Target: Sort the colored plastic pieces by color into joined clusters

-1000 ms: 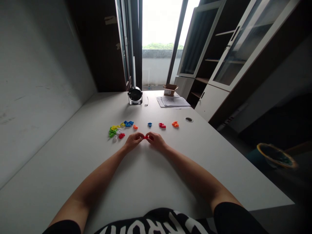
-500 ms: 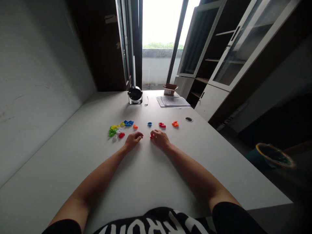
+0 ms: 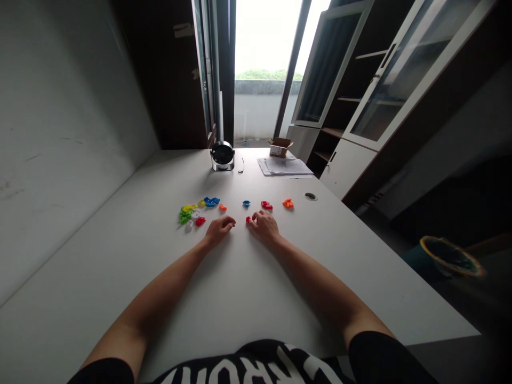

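My right hand pinches a small red plastic piece between thumb and fingers, low over the white table. Its exact shape is too small to make out. To the left, my left hand lies on the tabletop with loosely bent fingers and nothing in them. Just beyond my hands stand a blue piece, a pair of red pieces and some orange pieces. A single orange piece lies past my left fingertips.
Left of my left hand is a loose pile of green pieces, yellow pieces, blue pieces, white pieces and a red one. Farther back are a round black device, papers, a cardboard box and a cable hole.
The red piece in my right hand has shifted slightly away from me and turned between the fingertips. My left hand and the other pieces stay put.
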Motion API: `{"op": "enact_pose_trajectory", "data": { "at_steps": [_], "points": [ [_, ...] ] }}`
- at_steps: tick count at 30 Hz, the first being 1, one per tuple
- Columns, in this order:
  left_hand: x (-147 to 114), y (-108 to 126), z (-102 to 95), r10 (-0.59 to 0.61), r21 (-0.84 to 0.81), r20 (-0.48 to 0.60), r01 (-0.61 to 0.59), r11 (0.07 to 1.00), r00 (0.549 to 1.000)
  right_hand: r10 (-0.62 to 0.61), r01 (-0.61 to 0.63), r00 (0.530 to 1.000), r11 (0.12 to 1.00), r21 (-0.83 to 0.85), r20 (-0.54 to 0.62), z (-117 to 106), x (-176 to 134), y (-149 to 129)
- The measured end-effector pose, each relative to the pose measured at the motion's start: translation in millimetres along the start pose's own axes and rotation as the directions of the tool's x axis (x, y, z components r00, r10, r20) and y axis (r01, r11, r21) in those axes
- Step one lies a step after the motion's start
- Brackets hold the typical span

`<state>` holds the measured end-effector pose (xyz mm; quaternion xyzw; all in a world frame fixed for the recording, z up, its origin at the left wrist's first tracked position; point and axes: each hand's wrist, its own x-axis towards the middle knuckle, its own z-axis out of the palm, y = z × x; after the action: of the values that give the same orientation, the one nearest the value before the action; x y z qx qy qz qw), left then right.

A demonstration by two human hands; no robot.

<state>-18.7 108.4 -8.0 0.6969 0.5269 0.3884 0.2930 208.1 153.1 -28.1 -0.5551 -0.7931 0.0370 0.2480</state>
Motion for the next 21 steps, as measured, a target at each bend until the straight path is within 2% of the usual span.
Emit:
{"op": "enact_pose_trajectory", "data": {
  "at_steps": [10,14,19,21],
  "points": [
    [0.6,0.3,-0.3,-0.012,-0.015,0.023,0.012,1.0,1.0,-0.138,0.138,0.99,0.99,0.001,0.017,-2.8,-3.0,-5.9],
    [0.8,-4.5,0.5,-0.002,-0.014,0.03,0.003,1.0,1.0,-0.074,0.074,0.997,0.993,0.092,0.001,-0.5,-1.1,-2.4],
    [1.6,-10.7,2.1,0.018,-0.002,0.035,-0.018,1.0,0.999,0.039,-0.05,0.998,0.969,0.243,0.054,6.0,1.2,3.7],
    [2.0,-11.6,2.3,0.029,0.008,0.036,-0.029,1.0,0.999,0.029,-0.048,0.997,0.95,0.307,0.069,6.0,2.0,5.2]
  ]
}}
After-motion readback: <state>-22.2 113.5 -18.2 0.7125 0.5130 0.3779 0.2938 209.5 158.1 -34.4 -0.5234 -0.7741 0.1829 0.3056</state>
